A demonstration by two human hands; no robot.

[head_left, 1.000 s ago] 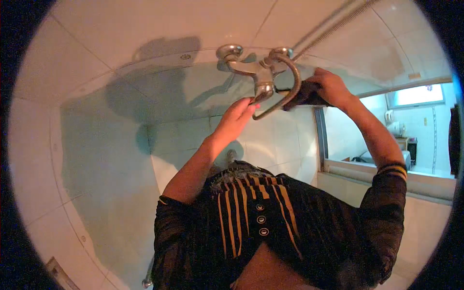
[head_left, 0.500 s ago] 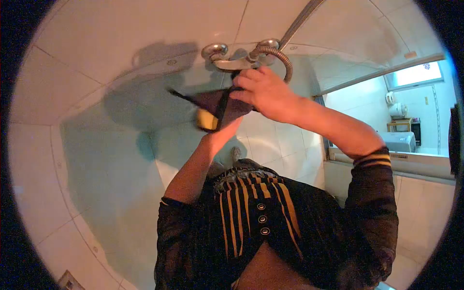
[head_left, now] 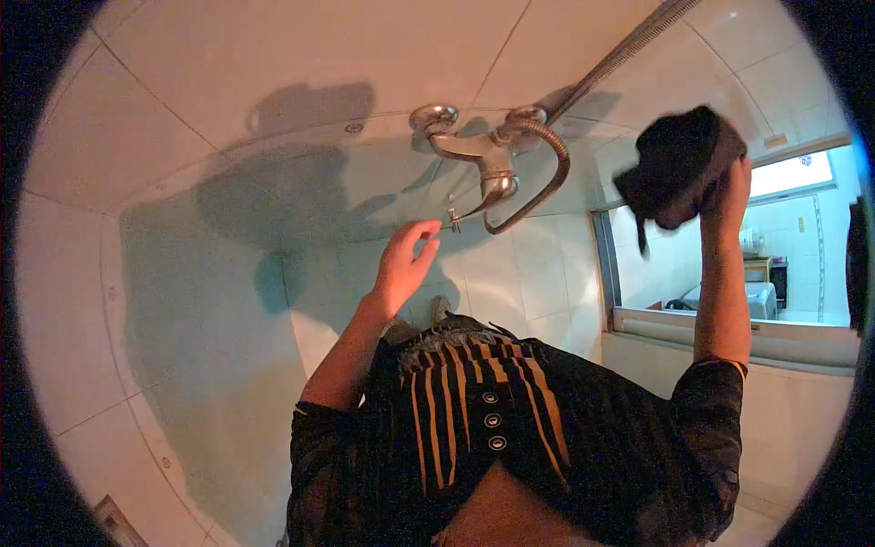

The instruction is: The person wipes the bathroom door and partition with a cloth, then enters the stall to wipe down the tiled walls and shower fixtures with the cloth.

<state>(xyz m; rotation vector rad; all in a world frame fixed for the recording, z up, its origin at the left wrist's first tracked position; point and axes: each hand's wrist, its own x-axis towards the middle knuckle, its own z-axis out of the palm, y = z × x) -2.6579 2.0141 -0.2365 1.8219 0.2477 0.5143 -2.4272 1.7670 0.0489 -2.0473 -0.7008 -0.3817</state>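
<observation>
Out to the right, my right hand [head_left: 732, 190] is raised and closed round a black cloth item [head_left: 679, 164] with a strap dangling from its lower edge. The cloth is bunched, so its exact kind cannot be told; most of my right fingers are hidden behind it. Lower down at the centre-left, my left hand [head_left: 404, 267] is empty, its thumb and fingers apart and slightly curled. Its fingertips are just left of the lever tip of a chrome wall mixer tap [head_left: 497, 173]; whether they touch it is unclear.
A metal shower hose [head_left: 556, 155] loops from the tap and runs up to the right. Pale tiled wall [head_left: 301, 46] stands ahead. To the right, a framed opening [head_left: 604, 273] shows another room with a window [head_left: 793, 178] and a white appliance [head_left: 734, 301].
My right hand has moved from before the tap far to the right, carrying the black cloth item. My left hand has come off the item and is now visible below the tap.
</observation>
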